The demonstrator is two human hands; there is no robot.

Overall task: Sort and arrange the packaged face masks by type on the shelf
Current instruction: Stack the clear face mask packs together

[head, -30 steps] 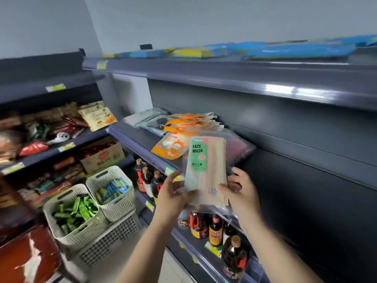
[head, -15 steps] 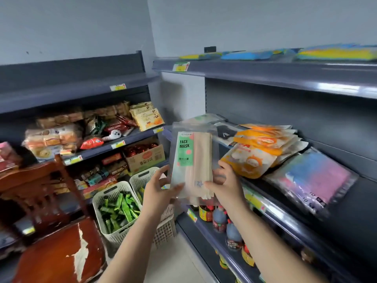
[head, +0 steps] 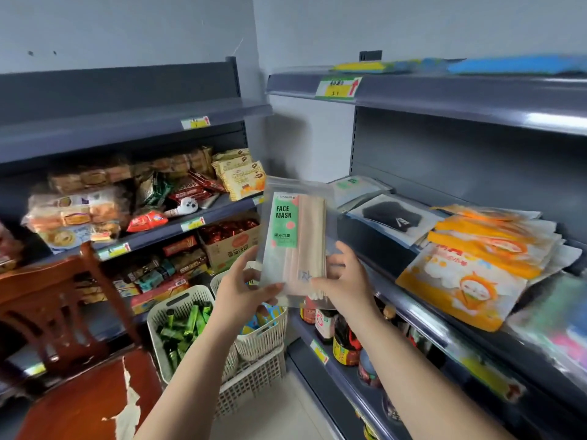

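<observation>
Both hands hold up a clear pack of beige masks with a green "FACE MASK" label (head: 297,239) in front of the shelf's left end. My left hand (head: 246,295) grips its lower left corner and my right hand (head: 344,277) grips its lower right edge. On the grey shelf (head: 422,315) lie a pale green-labelled pack (head: 355,188), a black mask pack (head: 392,217), a stack of orange cartoon mask packs (head: 476,268) and, blurred at the far right, a pink and blue pack (head: 559,328).
Sauce bottles (head: 343,338) stand on the shelf below. White baskets (head: 187,331) of green and blue items sit on the floor to the left, beside a red wooden chair (head: 63,328). Snack shelves (head: 152,201) fill the left wall. Blue and yellow packs (head: 476,65) lie on the top shelf.
The view has swung left along the shelf. Both hands carried the beige mask pack leftward, away from the orange stack, toward the shelf's left end.
</observation>
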